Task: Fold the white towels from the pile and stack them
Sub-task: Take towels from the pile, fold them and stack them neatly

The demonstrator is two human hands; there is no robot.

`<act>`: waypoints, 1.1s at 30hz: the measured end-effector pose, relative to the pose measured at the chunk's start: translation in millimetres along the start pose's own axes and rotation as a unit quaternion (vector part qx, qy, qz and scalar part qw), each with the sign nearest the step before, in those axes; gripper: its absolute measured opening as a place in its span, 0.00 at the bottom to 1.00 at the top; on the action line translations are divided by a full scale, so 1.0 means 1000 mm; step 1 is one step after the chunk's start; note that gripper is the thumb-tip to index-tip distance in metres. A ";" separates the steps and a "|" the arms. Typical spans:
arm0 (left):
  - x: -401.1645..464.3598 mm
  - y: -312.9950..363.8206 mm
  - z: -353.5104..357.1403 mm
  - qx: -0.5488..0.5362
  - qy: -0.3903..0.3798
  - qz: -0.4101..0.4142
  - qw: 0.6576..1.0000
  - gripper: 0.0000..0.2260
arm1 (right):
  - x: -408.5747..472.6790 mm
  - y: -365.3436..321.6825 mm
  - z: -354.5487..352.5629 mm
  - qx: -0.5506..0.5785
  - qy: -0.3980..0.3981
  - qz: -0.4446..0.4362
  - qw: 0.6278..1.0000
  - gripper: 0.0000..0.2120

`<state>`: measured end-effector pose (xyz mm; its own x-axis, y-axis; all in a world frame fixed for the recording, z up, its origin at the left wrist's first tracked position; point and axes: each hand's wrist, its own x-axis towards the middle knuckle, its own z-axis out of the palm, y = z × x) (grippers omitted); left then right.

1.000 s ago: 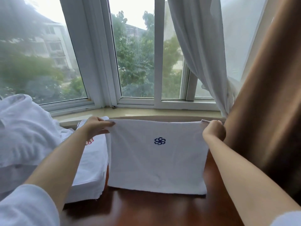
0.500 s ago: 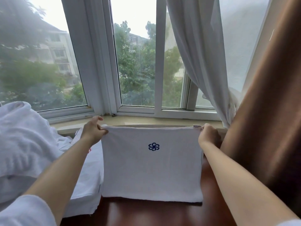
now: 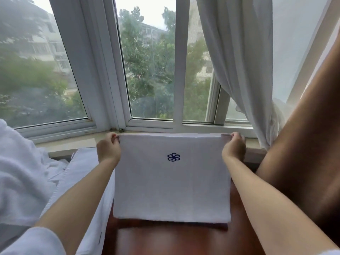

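Observation:
A white towel (image 3: 171, 190) with a dark blue flower emblem hangs upright in front of me, stretched flat. My left hand (image 3: 108, 149) pinches its top left corner and my right hand (image 3: 234, 149) pinches its top right corner. Its bottom edge hovers just above or touches the dark red wooden table (image 3: 165, 240); I cannot tell which. To the left lies a stack of folded white towels (image 3: 81, 183), partly hidden by my left forearm. A heap of unfolded white towels (image 3: 20, 172) sits at the far left.
Behind the towel runs a beige window sill (image 3: 77, 142) under a white-framed window. A white sheer curtain (image 3: 239, 70) hangs at the right, with a brown drape (image 3: 303, 153) close beside my right arm.
Both hands have drawn the held towel slightly nearer and more to the centre of my view. The towel stays stretched between the same two corners.

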<state>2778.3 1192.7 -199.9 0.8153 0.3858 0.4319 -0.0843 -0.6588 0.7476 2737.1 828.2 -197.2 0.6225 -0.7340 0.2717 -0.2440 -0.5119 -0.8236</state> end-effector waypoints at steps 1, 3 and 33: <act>0.007 0.007 0.002 -0.022 0.031 0.013 0.999 0.09 | 0.007 -0.010 0.001 0.012 0.020 -0.023 0.999 0.13; 0.017 0.019 0.003 -0.041 0.075 0.033 0.996 0.08 | 0.018 -0.028 -0.001 0.016 0.065 -0.071 0.995 0.13; -0.079 -0.097 0.047 0.111 -0.155 -0.207 0.960 0.13 | -0.055 0.099 0.047 -0.138 -0.154 0.149 0.967 0.14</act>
<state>2749.2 1195.3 -330.3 0.8865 0.4566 -0.0750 0.3799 -0.6256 0.6814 2713.9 838.6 -316.7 0.6755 -0.7212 -0.1535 -0.6091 -0.4284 -0.6675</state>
